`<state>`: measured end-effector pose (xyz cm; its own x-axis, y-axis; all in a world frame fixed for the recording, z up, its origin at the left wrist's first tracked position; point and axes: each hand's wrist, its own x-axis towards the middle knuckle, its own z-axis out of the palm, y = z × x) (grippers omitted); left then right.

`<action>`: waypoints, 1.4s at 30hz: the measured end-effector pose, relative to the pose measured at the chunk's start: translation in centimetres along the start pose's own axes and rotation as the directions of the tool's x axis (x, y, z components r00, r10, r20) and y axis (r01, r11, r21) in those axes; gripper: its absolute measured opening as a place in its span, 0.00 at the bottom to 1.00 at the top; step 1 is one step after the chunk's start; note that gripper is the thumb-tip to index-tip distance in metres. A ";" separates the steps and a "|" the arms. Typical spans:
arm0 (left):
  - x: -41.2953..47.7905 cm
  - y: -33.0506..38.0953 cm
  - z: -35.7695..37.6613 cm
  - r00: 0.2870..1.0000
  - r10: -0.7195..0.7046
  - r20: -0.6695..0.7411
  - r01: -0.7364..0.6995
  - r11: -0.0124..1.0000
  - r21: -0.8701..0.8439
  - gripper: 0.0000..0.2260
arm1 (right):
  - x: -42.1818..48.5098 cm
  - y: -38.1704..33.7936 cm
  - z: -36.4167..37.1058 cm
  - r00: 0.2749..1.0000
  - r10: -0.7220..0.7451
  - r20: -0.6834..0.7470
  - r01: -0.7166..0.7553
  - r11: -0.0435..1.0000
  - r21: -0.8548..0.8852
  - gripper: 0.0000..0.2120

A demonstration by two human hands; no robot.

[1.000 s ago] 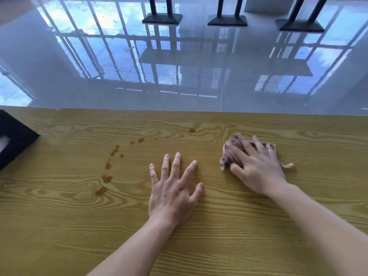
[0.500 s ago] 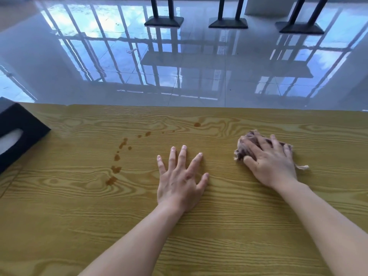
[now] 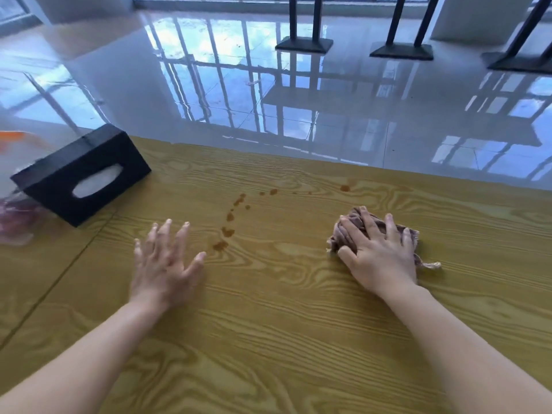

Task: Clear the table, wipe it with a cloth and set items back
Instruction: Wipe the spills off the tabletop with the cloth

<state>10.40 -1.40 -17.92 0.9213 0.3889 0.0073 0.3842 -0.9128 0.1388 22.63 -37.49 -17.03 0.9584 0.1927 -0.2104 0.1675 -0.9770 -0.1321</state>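
Several brown spots (image 3: 228, 231) sit unwiped on the wood-grain counter (image 3: 298, 324), in a curved trail between the two hands, w/ one lone spot (image 3: 345, 188) farther back, near the far edge. Right hand (image 3: 379, 252) lies palm-down on a bunched purplish cloth (image 3: 363, 219), fingers spread and pressing it to the counter, not curled round it. Left hand (image 3: 167, 264) is palm-down, fingers splayed, holding nothing; it's blurred, so can't tell if it touches the wood. Black tissue box (image 3: 80, 177) stands at the left, set at an angle, w/ a clear bag (image 3: 15, 222) beside it, so clearing looks unfinished. Risks, as I judge: a leftward pass could smear the spots instead of lifting them if the cloth is dry or pressure light. The lone spot is easy to miss, a wide sweep could knock the box, and the left hand, just beside the trail, may drag through it
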 end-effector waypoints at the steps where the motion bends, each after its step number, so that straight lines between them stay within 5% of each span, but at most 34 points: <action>1: 0.1 -1.0 0.2 0.998 -0.039 0.047 0.038 0.999 0.017 0.37 | 0.5 -1.8 0.2 0.999 0.037 -0.003 -0.037 0.999 0.019 0.30; 4: 0.3 -1.9 0.8 0.990 -0.061 0.126 0.056 0.998 0.039 0.35 | -2.1 -6.9 1.6 0.986 -0.165 -0.023 0.164 0.986 -0.031 0.31; 8: 0.4 -2.3 0.8 0.990 -0.034 0.140 0.026 0.998 0.058 0.33 | -5.2 -8.2 2.1 0.870 -0.493 0.030 0.493 0.866 -0.085 0.31; 12: 0.5 -2.0 0.9 0.989 -0.037 0.141 0.030 0.998 0.051 0.34 | 3.4 -6.7 -0.1 0.980 -0.197 0.010 0.197 0.978 -0.063 0.30; 16: 0.4 -1.7 0.9 0.988 -0.036 0.148 0.025 0.997 0.074 0.34 | 7.8 -8.9 -0.5 0.999 0.032 0.036 -0.033 0.999 0.029 0.30; 22: 0.4 -1.6 0.5 0.988 -0.016 0.151 0.007 0.998 0.062 0.34 | -1.9 -7.4 1.5 0.949 -0.316 -0.001 0.314 0.943 -0.109 0.29; 29: 1.3 -1.0 0.3 0.990 -0.038 0.134 0.031 0.998 0.054 0.31 | 9.2 -11.5 -0.2 1.000 -0.008 0.020 0.008 1.000 -0.001 0.30; 32: 1.2 -1.2 0.4 0.990 -0.036 0.139 0.030 0.999 0.045 0.31 | 8.7 -12.4 -0.3 0.999 -0.039 0.033 0.038 0.999 0.012 0.29; 38: 1.1 -1.4 0.5 0.989 -0.034 0.146 0.029 0.999 0.034 0.32 | -4.3 -6.2 1.9 0.938 -0.347 -0.015 0.342 0.931 -0.124 0.29; 42: 1.1 -1.5 0.6 0.989 -0.037 0.143 0.032 0.999 0.038 0.32 | 3.1 -3.6 -0.3 0.992 -0.124 -0.031 0.121 0.988 -0.100 0.31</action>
<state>10.89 0.34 -18.76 0.9055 0.4010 -0.1392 0.4158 -0.9038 0.1010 25.07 -33.41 -16.95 0.9369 0.3096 -0.1620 0.3040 -0.9508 -0.0592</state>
